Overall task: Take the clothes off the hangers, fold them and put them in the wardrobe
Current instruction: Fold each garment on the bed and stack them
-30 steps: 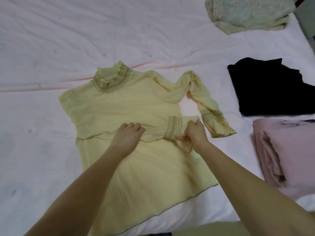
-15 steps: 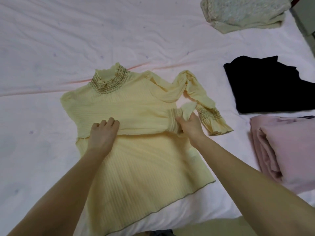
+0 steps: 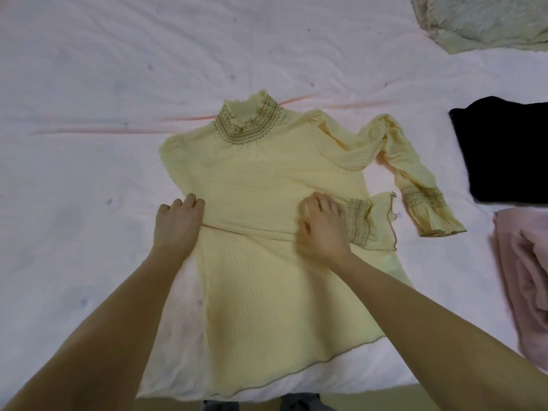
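Observation:
A pale yellow blouse (image 3: pixel 261 173) with an embroidered high collar lies flat on the white bed sheet (image 3: pixel 89 84), hem toward me. One sleeve is folded across its waist, its smocked cuff (image 3: pixel 360 222) pointing right. The other sleeve (image 3: pixel 415 179) trails off to the right on the sheet. My left hand (image 3: pixel 178 223) rests on the blouse's left edge where the folded sleeve begins, fingers bent at the fabric. My right hand (image 3: pixel 321 226) presses on the folded sleeve just left of the cuff, fingers spread.
A folded black garment (image 3: pixel 501 149) lies at the right. A folded pink garment (image 3: pixel 525 280) sits below it near the bed's edge. A pale green folded piece (image 3: pixel 480 19) is at the top right. The bed's front edge runs just under the hem.
My left hand slid left to the blouse's side edge. My right hand let go of the cuff and moved left onto the folded sleeve. The cuff now lies flat.

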### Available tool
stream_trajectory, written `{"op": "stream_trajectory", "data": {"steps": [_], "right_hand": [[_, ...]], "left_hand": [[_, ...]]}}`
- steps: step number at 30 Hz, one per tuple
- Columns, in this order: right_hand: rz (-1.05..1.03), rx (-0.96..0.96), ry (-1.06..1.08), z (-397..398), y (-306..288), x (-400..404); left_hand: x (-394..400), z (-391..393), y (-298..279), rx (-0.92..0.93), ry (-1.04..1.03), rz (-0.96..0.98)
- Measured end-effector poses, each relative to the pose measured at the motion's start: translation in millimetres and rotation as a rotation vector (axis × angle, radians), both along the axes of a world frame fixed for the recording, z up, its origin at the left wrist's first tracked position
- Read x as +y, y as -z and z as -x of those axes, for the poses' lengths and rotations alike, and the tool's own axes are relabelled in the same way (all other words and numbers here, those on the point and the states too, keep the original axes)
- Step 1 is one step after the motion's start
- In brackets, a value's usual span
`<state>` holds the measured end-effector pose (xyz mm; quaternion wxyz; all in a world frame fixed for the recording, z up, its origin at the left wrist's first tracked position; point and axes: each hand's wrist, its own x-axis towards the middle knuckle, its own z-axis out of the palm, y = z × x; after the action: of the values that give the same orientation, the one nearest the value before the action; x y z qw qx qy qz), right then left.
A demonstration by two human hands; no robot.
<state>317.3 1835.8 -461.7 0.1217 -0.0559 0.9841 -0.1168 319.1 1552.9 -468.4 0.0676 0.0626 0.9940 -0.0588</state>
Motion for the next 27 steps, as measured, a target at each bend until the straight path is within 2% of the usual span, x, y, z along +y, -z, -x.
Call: {"op": "stream_trajectory", "data": {"steps": [3, 5, 7, 10, 13, 17, 20, 22, 27], "right_hand": [[-0.020, -0.143, -0.007, 4.1, 4.2, -27.3], [-0.075, -0.167, 0.018, 8.9, -2.2, -38.0], [-0.145, -0.121, 0.044, 14.8, -10.2, -38.3], [-0.198, -0.025, 0.100, 28.1, -18.2, -27.4], [-0.198, -0.018, 0.240, 50.6, -18.7, -6.9], [-0.227, -0.028, 0.486, 71.5, -14.2, 26.2], [-0.171, -0.128, 0.624, 82.8, -0.3, 52.6], [-0.093, -0.174, 0.610, 89.8, 13.3, 64.0], [-0.073, -0.046, 0.634, 86.3, 28.2, 87.6]], "left_hand": [[-16.9, -4.8, 1.4, -0.012, -0.003, -0.038], [-23.9, -10.1, -6.0, -0.088, 0.036, -0.017], [-24.5, -10.5, -11.6, -0.203, 0.090, 0.010], [-18.7, 9.9, -28.4, -0.205, 0.099, -0.004], [4.3, 44.3, -39.6, -0.117, 0.083, -0.161], [46.3, 78.2, -38.0, -0.220, 0.135, -0.204], [76.9, 94.4, -24.0, -0.314, 0.155, -0.193], [95.2, 104.5, -14.0, -0.344, 0.160, -0.180], [128.9, 123.3, 3.0, -0.463, 0.159, -0.106]]}}
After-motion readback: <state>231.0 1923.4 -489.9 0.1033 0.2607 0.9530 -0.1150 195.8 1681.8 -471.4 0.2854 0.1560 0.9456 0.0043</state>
